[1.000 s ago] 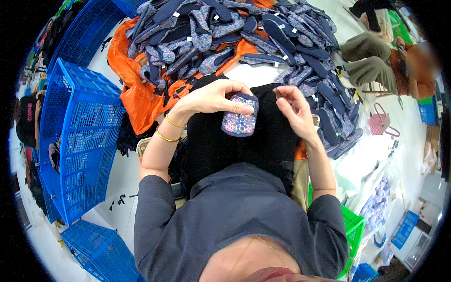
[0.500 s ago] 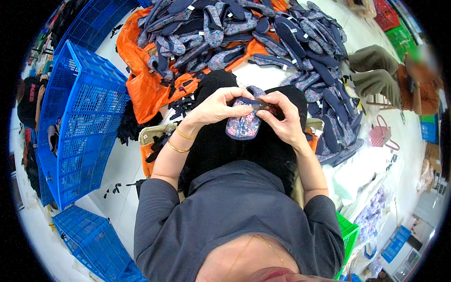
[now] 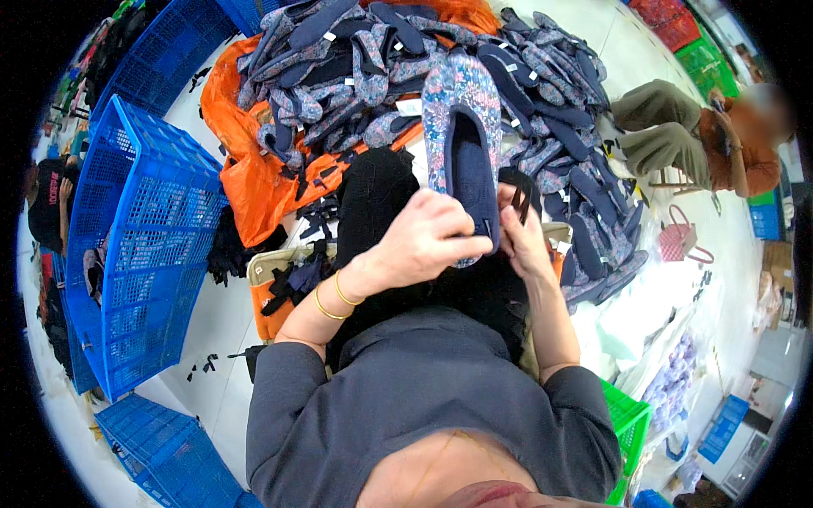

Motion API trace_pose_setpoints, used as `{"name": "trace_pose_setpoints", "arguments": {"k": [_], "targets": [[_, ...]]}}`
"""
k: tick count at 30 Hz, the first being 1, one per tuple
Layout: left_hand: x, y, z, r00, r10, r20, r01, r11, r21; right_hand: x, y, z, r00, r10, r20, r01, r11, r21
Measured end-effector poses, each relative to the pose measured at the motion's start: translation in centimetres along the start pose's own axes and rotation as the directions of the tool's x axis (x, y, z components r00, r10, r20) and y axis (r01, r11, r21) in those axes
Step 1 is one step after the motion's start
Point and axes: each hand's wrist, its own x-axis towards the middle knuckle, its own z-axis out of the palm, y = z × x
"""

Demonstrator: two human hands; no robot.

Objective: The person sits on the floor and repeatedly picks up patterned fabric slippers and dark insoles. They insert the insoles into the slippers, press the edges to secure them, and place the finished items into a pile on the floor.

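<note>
A floral slipper point(image 3: 439, 127) with a dark navy lining stands toe-up in front of me, its opening turned toward me. My left hand point(image 3: 428, 239) grips it at the heel end, fingers closed. My right hand point(image 3: 527, 240) is just beside the heel, closed round dark thread snips point(image 3: 521, 203) whose two narrow blades point up. Beyond my knees spreads a big heap of similar slippers point(image 3: 584, 140), many with small white tags. Part of the heap rests on an orange plastic sheet point(image 3: 233, 127).
Blue mesh crates point(image 3: 165, 245) stand at my left, with a green crate point(image 3: 627, 415) near my right elbow. Dark fabric scraps point(image 3: 313, 275) lie in an orange-and-tan container by my left leg. A seated person point(image 3: 669, 135) and a red-checked bag point(image 3: 680, 241) are at right.
The slipper has swung from low between both hands to upright, now showing its opening. My left hand has moved down to its heel; my right hand has drawn slightly away with the snips.
</note>
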Motion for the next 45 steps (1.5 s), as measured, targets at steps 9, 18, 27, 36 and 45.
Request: {"name": "trace_pose_setpoints", "arguments": {"k": [9, 18, 27, 36, 45], "targets": [[-0.7, 2.2, 1.6, 0.975, 0.219, -0.029, -0.209, 0.957, 0.199, -1.8, 3.8, 1.9, 0.983, 0.115, 0.146, -0.178, 0.813, 0.555], [-3.4, 0.0, 3.1, 0.584, -0.803, 0.122, 0.393, 0.148, -0.907, -3.5, 0.3, 4.7, 0.857, -0.509, 0.081, 0.286, 0.340, -0.896], [-4.8, -0.2, 2.0, 0.579, -0.740, 0.341, 0.268, -0.222, -0.937, -3.1, -2.7, 1.4, 0.925, -0.354, -0.137, 0.114, 0.603, -0.790], [-5.6, 0.4, 3.2, 0.639, -0.624, 0.451, 0.253, -0.383, -0.888, -1.0, -3.2, -0.2, 0.945, -0.302, -0.125, 0.271, 0.937, -0.220], [-5.8, 0.8, 4.5, 0.629, -0.596, 0.500, 0.333, -0.375, -0.865, 0.4, -3.1, 1.5, 0.945, -0.323, -0.059, 0.325, 0.945, 0.033]]}}
